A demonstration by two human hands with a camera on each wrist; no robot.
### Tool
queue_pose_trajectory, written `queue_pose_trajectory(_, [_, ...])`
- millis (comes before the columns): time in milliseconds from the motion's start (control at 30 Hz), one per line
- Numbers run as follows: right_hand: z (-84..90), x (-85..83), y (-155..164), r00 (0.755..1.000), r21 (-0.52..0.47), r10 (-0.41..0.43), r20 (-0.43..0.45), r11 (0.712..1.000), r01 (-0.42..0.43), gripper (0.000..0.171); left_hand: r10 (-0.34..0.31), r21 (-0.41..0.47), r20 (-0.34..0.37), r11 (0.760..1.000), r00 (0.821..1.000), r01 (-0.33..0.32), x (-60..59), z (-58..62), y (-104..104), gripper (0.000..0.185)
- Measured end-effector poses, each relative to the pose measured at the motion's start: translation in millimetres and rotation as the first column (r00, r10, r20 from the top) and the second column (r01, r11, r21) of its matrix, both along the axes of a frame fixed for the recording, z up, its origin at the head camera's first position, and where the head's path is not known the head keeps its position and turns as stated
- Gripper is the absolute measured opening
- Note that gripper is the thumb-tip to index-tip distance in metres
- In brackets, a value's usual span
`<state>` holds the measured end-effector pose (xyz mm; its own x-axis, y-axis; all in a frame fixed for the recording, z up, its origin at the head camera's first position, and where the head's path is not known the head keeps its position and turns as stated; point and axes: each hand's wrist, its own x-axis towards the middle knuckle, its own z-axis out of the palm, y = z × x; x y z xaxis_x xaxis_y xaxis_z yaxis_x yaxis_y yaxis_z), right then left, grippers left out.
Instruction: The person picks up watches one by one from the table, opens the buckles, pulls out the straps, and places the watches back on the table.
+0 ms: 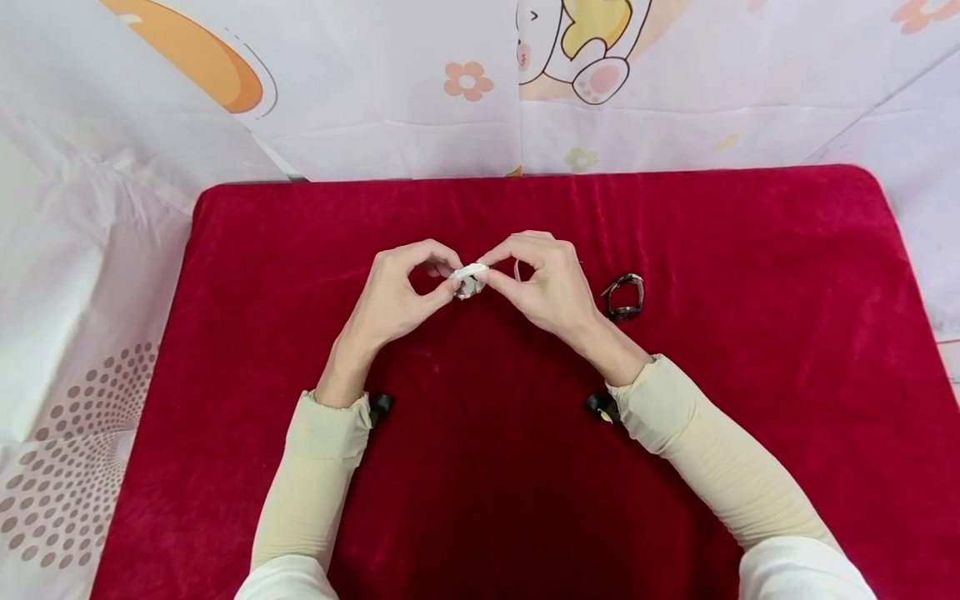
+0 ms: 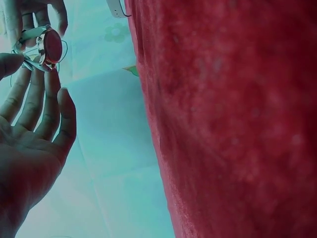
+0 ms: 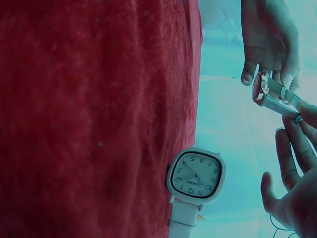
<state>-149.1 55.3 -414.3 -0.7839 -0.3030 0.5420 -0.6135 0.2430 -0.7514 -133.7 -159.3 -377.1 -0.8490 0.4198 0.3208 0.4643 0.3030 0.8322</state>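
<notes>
Both hands meet above the middle of the red cloth [image 1: 480,467]. Between them is a small round watch [image 1: 470,282] with a white strap. My left hand [image 1: 448,279] pinches its left side with thumb and fingers. The right hand [image 1: 491,268] pinches the strap on the right side. The left wrist view shows the round watch [image 2: 49,47] at my left hand's [image 2: 29,67] fingertips. In the right wrist view the round watch [image 3: 267,91] hangs between the two hands, seen edge-on. My right hand [image 3: 299,119] grips its strap end.
A dark watch [image 1: 625,297] lies on the cloth right of my right hand. A square white watch [image 3: 195,176] with a white strap lies on the cloth close under the right hand. Patterned white sheets [image 1: 375,100] surround the cloth.
</notes>
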Motion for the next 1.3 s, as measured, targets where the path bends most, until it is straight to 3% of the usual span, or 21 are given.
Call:
queue_pose_trajectory(567, [0.8,-1.6,4.1,1.0,-0.03,-0.009,0.015,1.0,0.009,0.006,0.003,-0.026,0.022,1.0,1.0,-0.003,-2.9,-0.4,1.6,0.012])
queue_pose_trajectory(833, [-1.8,-0.7,3.9,1.0,-0.037,-0.009,0.014,0.999,0.01,0.007,0.005,-0.033,0.021,0.999,1.0,-0.004,-12.8,-28.6,-6.0,0.015])
queue_pose_trajectory(1033, [-4.2,1.7,2.8,1.0,-0.037,-0.007,0.03,0.999,0.008,0.005,-0.004,-0.024,0.029,1.0,1.0,0.005,-14.1,-35.8,-11.1,0.014])
queue_pose_trajectory(1200, [-3.8,2.7,2.9,0.999,-0.047,-0.018,0.045,0.999,0.02,0.005,-0.007,-0.03,0.034,1.0,0.999,0.008,-13.7,-34.2,-11.4,0.014])
queue_pose_trajectory(1300, [-4.2,2.7,2.0,0.998,-0.051,-0.018,0.056,0.998,0.02,0.005,0.002,-0.044,0.037,0.999,0.999,-0.001,-7.8,-20.0,-8.3,0.014])
